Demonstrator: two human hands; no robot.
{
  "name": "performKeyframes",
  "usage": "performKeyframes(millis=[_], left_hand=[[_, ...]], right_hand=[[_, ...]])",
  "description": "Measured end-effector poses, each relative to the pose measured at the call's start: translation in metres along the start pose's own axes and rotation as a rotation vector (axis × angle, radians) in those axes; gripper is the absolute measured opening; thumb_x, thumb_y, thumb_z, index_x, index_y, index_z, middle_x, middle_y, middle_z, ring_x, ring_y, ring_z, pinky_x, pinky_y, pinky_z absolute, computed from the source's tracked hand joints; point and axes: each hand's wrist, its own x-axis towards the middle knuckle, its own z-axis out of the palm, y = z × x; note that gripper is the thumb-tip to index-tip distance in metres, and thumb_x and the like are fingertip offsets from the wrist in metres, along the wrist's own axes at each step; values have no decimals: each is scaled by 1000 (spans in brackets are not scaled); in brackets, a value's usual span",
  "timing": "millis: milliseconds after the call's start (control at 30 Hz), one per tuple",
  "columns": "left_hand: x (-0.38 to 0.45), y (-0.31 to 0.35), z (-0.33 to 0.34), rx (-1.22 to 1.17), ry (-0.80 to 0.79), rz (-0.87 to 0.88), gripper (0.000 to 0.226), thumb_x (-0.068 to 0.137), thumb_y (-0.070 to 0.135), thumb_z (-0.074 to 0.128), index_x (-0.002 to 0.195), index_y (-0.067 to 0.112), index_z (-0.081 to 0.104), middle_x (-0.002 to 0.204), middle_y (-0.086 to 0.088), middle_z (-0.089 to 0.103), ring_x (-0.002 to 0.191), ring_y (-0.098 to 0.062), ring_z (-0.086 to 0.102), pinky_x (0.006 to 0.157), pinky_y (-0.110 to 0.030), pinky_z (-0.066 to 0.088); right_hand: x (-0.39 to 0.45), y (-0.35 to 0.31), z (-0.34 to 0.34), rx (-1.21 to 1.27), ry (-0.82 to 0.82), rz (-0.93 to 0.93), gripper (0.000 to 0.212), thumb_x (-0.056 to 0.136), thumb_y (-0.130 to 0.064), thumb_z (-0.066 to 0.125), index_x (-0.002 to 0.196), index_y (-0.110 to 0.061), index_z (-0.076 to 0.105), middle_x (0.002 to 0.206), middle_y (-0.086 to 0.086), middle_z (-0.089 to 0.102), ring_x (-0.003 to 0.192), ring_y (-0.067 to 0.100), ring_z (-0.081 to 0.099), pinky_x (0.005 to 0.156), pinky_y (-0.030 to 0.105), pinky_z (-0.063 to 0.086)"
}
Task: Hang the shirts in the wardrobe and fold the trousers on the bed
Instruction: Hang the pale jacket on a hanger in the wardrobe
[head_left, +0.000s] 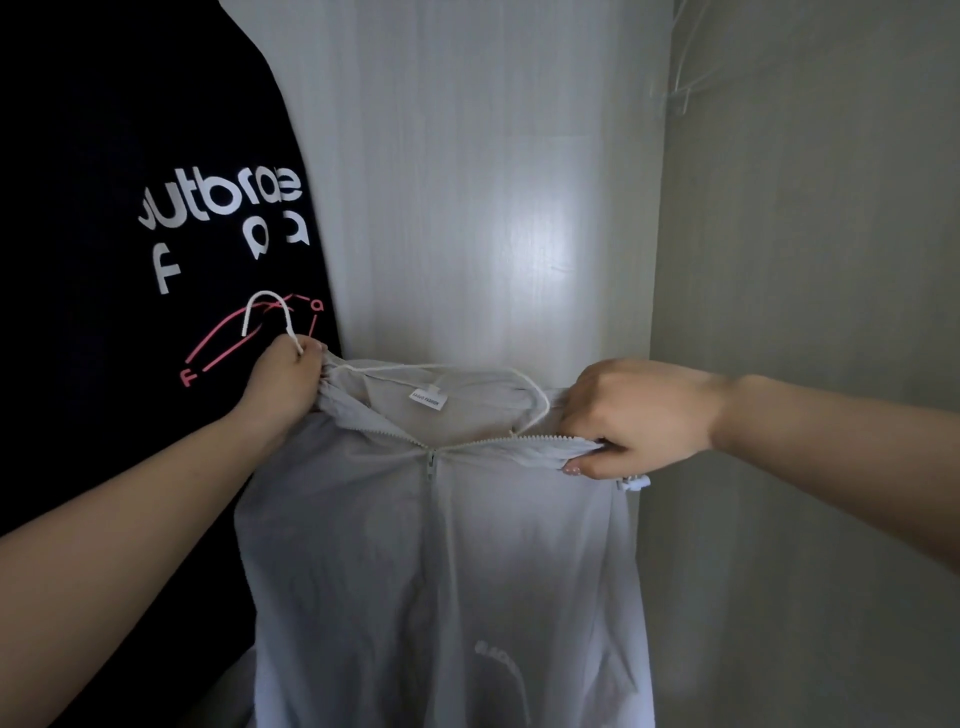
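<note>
A thin pale grey zip-front shirt (436, 561) hangs in front of me inside the wardrobe, its zip partly closed. A white wire hanger (267, 312) sits in its neck, hook sticking up at the left. My left hand (283, 376) grips the hanger's neck together with the shirt's left collar. My right hand (639, 418) grips the right collar edge along the zip, pulling it to the right. A white label (429, 399) shows inside the collar.
A black T-shirt (130, 218) with white and pink print hangs at the left, close to my left hand. The pale wardrobe back panel (467, 182) is behind, and a greyish side wall (810, 260) stands at the right.
</note>
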Motion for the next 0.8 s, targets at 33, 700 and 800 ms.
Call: performKeyframes(millis=[33, 700, 800], left_hand=[[-2, 1, 0, 68, 2, 39, 33, 99, 15, 36, 75, 0, 53, 67, -11, 50, 64, -21, 45, 62, -31, 36], [-33, 72, 38, 141, -205, 354, 19, 91, 31, 61, 102, 18, 54, 86, 12, 58, 77, -1, 54, 65, -10, 40], [-30, 53, 25, 278, -234, 318, 27, 86, 36, 67, 105, 20, 56, 92, 2, 63, 82, -13, 59, 71, -18, 46]], right_hand=[[0, 1, -3, 0, 0, 7, 38, 91, -43, 51, 66, -17, 42, 65, 6, 57, 62, 30, 51, 65, 41, 47], [19, -1, 21, 364, 153, 448, 48, 93, -22, 51, 139, -26, 35, 86, 0, 63, 70, 18, 54, 62, 28, 35], [-1, 11, 20, 330, 241, 501, 33, 91, -21, 54, 124, -24, 54, 82, -6, 63, 74, 19, 59, 63, 27, 36]])
